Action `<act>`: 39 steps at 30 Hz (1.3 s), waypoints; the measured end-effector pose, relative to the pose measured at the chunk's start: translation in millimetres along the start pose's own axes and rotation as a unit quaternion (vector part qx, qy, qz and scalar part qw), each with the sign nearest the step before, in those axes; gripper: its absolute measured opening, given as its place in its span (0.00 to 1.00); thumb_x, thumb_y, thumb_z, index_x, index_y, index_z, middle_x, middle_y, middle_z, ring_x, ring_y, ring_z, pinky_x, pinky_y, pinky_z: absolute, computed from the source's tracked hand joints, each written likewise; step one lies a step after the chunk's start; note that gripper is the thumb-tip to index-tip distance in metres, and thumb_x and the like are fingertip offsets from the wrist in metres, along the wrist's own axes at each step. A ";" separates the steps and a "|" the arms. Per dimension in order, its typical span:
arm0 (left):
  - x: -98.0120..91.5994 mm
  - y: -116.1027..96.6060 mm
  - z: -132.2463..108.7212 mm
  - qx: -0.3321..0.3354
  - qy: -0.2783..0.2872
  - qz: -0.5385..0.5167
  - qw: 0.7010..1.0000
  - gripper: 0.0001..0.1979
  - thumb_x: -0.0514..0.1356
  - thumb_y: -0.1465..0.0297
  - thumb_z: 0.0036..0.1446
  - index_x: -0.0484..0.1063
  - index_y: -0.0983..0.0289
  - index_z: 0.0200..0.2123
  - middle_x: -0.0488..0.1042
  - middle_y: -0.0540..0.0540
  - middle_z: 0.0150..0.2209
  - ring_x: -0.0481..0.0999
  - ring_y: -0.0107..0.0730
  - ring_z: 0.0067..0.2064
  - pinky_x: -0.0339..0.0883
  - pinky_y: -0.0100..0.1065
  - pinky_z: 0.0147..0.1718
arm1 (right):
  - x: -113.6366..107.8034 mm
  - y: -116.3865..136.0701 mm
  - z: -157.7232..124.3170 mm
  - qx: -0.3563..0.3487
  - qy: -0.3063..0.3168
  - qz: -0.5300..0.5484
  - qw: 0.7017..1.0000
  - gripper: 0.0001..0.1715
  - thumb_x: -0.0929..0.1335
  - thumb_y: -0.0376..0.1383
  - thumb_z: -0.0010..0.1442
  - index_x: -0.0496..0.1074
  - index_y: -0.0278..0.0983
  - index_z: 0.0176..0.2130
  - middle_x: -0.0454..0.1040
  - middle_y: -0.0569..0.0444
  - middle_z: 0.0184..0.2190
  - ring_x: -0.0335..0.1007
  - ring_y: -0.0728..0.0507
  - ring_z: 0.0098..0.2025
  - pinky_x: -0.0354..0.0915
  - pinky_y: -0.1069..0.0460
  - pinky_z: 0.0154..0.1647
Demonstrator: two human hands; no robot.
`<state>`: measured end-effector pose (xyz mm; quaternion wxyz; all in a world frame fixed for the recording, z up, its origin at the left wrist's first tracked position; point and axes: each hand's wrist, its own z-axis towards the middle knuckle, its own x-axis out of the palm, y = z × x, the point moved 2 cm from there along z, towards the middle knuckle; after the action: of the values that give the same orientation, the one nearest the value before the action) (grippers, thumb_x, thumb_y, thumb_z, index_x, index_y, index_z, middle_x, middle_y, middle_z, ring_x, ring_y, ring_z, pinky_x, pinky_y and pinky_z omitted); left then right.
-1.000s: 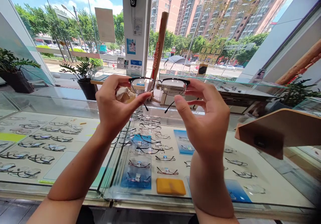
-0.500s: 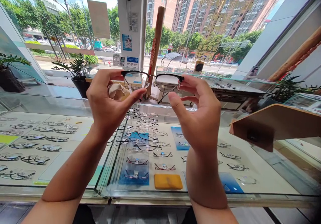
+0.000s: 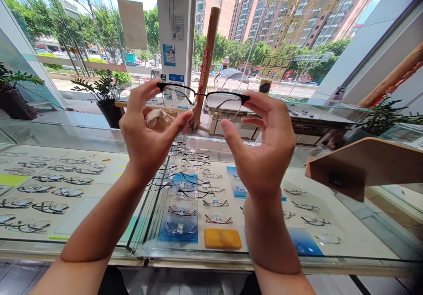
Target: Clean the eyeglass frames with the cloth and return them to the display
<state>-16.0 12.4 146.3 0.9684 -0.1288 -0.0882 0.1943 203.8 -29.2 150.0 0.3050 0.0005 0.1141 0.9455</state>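
I hold a pair of black-rimmed glasses (image 3: 201, 100) up in front of me, above a glass display counter (image 3: 198, 259). My left hand (image 3: 147, 132) pinches the left end of the frame between forefinger and thumb, and a crumpled beige cloth (image 3: 157, 118) is tucked in its palm. My right hand (image 3: 264, 143) pinches the right end of the frame, with the thumb under the lens. The lenses face outward toward the window and the temples seem folded behind them.
Under the counter glass lie several rows of spectacle frames (image 3: 49, 189), blue cards and a yellow pad (image 3: 223, 238). A tan wooden stand (image 3: 363, 167) juts in at the right. Potted plants (image 3: 105, 92) and a wooden post (image 3: 206, 66) stand by the window.
Both hands have lifted the glasses a little and tilted them, so the frame's top edge now tips toward me. The grips at both ends are unchanged.
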 end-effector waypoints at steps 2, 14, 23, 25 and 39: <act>0.8 2.1 -0.2 -0.009 0.000 -0.012 1.000 0.33 0.82 0.54 0.53 0.78 0.50 0.60 0.80 0.55 0.59 0.80 0.58 0.66 0.85 0.50 0.53 | 1.2 0.6 0.2 -0.009 -0.007 0.005 1.000 0.26 0.75 0.37 0.68 0.75 0.48 0.63 0.79 0.50 0.58 0.79 0.33 0.60 0.83 0.36 0.53; 3.3 7.5 -4.7 0.002 -0.017 -0.078 0.997 0.42 0.83 0.51 0.50 0.73 0.55 0.63 0.76 0.58 0.65 0.70 0.63 0.75 0.85 0.49 0.52 | 5.5 -2.6 1.2 0.059 -0.060 0.143 0.986 0.11 0.69 0.40 0.75 0.81 0.46 0.54 0.81 0.51 0.52 0.80 0.38 0.60 0.82 0.39 0.58; 7.0 11.2 -4.3 0.052 -0.012 -0.039 0.998 0.40 0.81 0.48 0.52 0.74 0.56 0.62 0.77 0.60 0.62 0.78 0.54 0.67 0.85 0.46 0.50 | 3.8 -7.5 5.5 0.103 -0.070 0.217 0.968 0.05 0.72 0.38 0.72 0.82 0.44 0.46 0.84 0.53 0.48 0.83 0.40 0.56 0.80 0.41 0.59; 6.8 15.9 -5.3 0.037 0.001 -0.043 0.998 0.42 0.81 0.47 0.50 0.73 0.54 0.62 0.77 0.60 0.63 0.77 0.55 0.68 0.86 0.48 0.53 | 3.7 -10.0 5.6 0.117 -0.058 0.262 0.956 0.05 0.72 0.37 0.71 0.82 0.44 0.46 0.84 0.54 0.48 0.83 0.42 0.54 0.81 0.44 0.55; 10.6 30.0 -7.5 0.065 0.036 -0.028 0.997 0.41 0.78 0.48 0.58 0.67 0.47 0.69 0.73 0.58 0.66 0.77 0.55 0.69 0.81 0.50 0.62 | 7.5 -21.0 5.4 0.171 -0.030 0.323 0.930 0.12 0.76 0.46 0.69 0.79 0.46 0.49 0.85 0.55 0.49 0.85 0.42 0.52 0.82 0.43 0.57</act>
<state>-15.3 41.7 132.0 0.9824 -0.0697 -0.0435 0.1677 210.1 -7.2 150.2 -0.0189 0.1177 0.2589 0.9585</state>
